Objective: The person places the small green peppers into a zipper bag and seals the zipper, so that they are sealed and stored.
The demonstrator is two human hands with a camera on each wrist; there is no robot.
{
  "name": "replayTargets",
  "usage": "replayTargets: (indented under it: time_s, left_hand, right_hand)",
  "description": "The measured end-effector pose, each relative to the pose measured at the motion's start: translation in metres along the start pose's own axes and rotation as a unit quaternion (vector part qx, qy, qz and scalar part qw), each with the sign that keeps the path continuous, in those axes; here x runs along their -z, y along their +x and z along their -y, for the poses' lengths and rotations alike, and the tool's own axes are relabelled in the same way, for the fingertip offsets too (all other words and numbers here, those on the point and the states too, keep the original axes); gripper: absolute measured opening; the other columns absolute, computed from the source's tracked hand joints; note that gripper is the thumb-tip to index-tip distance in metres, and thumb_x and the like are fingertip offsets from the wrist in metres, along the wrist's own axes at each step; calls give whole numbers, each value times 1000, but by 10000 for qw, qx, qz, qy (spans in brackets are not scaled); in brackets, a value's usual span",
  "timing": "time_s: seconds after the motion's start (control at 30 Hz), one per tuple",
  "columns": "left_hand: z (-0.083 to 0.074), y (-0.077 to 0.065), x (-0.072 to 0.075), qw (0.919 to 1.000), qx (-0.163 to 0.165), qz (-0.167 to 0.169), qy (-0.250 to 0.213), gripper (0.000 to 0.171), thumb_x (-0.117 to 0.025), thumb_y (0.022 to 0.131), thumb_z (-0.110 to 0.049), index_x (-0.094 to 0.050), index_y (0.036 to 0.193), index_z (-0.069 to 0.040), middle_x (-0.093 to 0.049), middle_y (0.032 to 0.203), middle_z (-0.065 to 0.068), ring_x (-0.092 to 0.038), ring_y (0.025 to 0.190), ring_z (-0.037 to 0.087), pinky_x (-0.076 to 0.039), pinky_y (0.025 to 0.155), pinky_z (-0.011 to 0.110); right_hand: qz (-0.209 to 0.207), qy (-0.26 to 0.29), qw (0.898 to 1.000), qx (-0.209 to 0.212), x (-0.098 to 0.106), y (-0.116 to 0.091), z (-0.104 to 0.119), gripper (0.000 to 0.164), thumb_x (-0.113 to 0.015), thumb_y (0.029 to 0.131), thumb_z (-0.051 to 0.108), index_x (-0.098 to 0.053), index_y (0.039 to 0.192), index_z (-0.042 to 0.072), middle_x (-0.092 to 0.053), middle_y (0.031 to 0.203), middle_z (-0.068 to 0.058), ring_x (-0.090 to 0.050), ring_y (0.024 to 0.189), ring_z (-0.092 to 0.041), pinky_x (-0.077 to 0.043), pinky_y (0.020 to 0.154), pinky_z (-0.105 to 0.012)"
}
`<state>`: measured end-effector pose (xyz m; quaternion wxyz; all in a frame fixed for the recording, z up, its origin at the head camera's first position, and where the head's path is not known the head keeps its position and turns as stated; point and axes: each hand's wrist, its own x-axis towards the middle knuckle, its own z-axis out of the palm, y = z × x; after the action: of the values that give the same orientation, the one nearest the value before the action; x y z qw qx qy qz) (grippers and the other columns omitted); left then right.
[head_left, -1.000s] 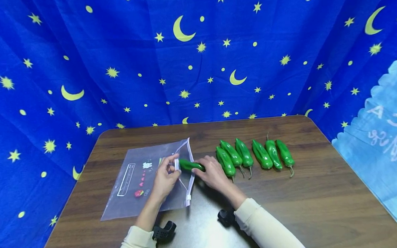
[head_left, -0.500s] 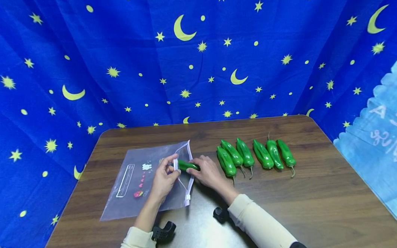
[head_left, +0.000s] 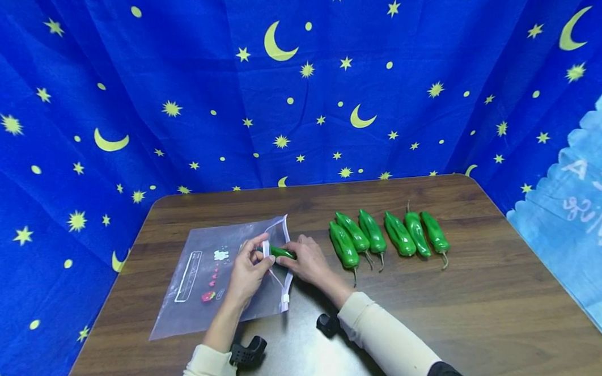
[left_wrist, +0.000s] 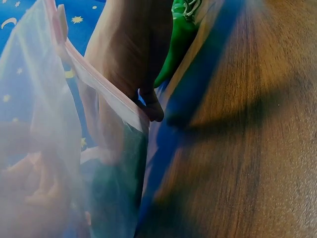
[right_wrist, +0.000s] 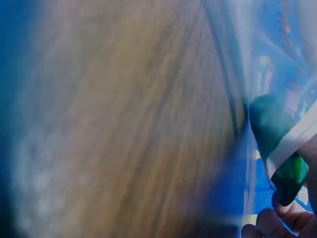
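A clear zip bag (head_left: 177, 316) with pink and white prints lies on the left of the table, its mouth facing right. My left hand (head_left: 246, 273) pinches the upper lip of the mouth and lifts it. Between the lips goes a green pepper (head_left: 282, 252), gripped at its near end by the fingers of my right hand (head_left: 311, 262). In the right wrist view most of this pepper (right_wrist: 270, 121) is past the white zip strip (right_wrist: 297, 136), inside the bag. Through the plastic in the left wrist view it shows as a dark green shape (left_wrist: 119, 178).
Several green peppers (head_left: 370, 232) lie in two groups right of my right hand, some with stems toward me. The brown wooden table (head_left: 471, 315) ends at a blue star-and-moon curtain (head_left: 172, 64). A white slider (head_left: 285, 298) sits at the bag mouth's near end.
My right hand has moved left, pushing the pepper deeper into the bag mouth, so less of it shows. The left hand has kept its pinch on the bag's lip.
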<state>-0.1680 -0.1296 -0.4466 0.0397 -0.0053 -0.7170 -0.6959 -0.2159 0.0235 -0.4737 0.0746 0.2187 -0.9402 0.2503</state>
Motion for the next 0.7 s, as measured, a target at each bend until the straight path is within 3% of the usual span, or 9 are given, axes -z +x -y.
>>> replayTargets:
  time_s: [0.23,0.43,0.7]
  left_hand:
    - [0,0,-2,9999,-95,30,-105,55,-57,81,12,-46,133,2,-43,114,12,-50,65,0,-47,54,14]
    - [5,3,-2,10000,30,-3,-23,56,-59,81,10,-46,134,1,-45,113,12,-50,65,0,-47,55,14]
    - [8,6,-1,10000,0,-98,18,56,-59,80,11,-46,134,2,-43,107,6,-49,63,0,-46,53,14]
  right_hand:
    - [-141,-206,9996,132,-3,1,1,34,-70,79,42,-72,107,22,-53,78,-3,-44,68,-16,-29,56,-23]
    - [-615,316,9973,226,6,-9,-5,34,-73,78,37,-72,106,19,-50,76,-2,-41,69,-13,-30,59,-21]
    - [-935,704,9930,152,34,-28,-19,33,-74,79,29,-70,107,13,-52,77,-6,-42,73,-13,-36,64,-24]
